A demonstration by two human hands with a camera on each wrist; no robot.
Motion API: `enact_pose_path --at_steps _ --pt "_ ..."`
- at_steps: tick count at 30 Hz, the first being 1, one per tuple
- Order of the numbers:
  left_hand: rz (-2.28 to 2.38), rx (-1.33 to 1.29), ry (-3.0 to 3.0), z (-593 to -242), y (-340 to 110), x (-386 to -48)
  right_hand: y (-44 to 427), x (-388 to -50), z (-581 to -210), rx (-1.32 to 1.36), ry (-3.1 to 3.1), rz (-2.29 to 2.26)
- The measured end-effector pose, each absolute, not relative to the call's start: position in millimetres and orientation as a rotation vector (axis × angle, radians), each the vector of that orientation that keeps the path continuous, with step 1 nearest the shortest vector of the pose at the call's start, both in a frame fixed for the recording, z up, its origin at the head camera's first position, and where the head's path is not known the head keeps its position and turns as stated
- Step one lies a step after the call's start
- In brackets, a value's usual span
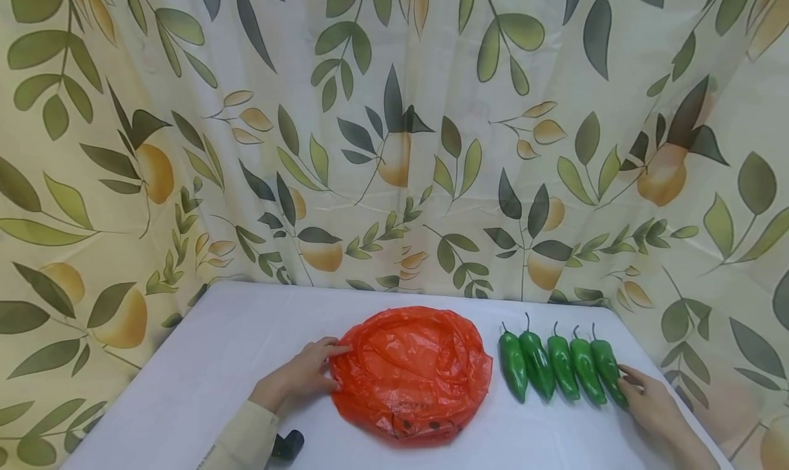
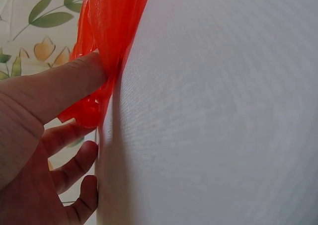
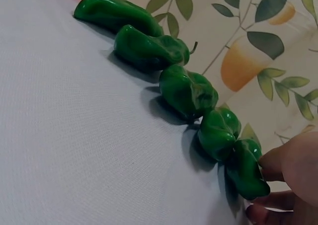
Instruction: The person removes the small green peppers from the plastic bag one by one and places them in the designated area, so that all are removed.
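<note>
A crumpled red plastic bag (image 1: 413,374) lies spread in a round shape on the white table. My left hand (image 1: 308,370) is at its left side, thumb and fingers apart, touching the bag's edge. In the left wrist view the thumb (image 2: 74,81) lies against the red plastic (image 2: 117,26), and the other fingers are loosely bent below. Several green peppers stand in a row to the right of the bag. At the row's right end, my right hand (image 1: 653,401) touches the side of the last pepper (image 1: 607,367); its fingertips are partly hidden in the right wrist view.
A small black object (image 1: 288,446) sits by the left sleeve (image 1: 243,436). Behind the white table (image 1: 246,319) hangs a curtain (image 1: 407,148) printed with leaves and fruit. The leftmost pepper (image 1: 513,364) lies close to the bag's right edge.
</note>
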State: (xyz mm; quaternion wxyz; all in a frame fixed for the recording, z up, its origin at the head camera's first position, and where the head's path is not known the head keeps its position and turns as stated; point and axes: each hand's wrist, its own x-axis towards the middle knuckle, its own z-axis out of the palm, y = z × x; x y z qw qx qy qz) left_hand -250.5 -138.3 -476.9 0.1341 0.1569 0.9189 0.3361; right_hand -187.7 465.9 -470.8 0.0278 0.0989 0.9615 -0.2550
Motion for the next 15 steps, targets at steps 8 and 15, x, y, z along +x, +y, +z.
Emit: enact_pose_path --at_steps 8,15 --pt "0.991 0.418 2.652 -476 -138 -250 469 -191 -467 0.285 3.008 -0.818" --pt "1.010 0.412 2.632 -472 -138 -248 468 -186 -460 0.297 3.041 -0.852"
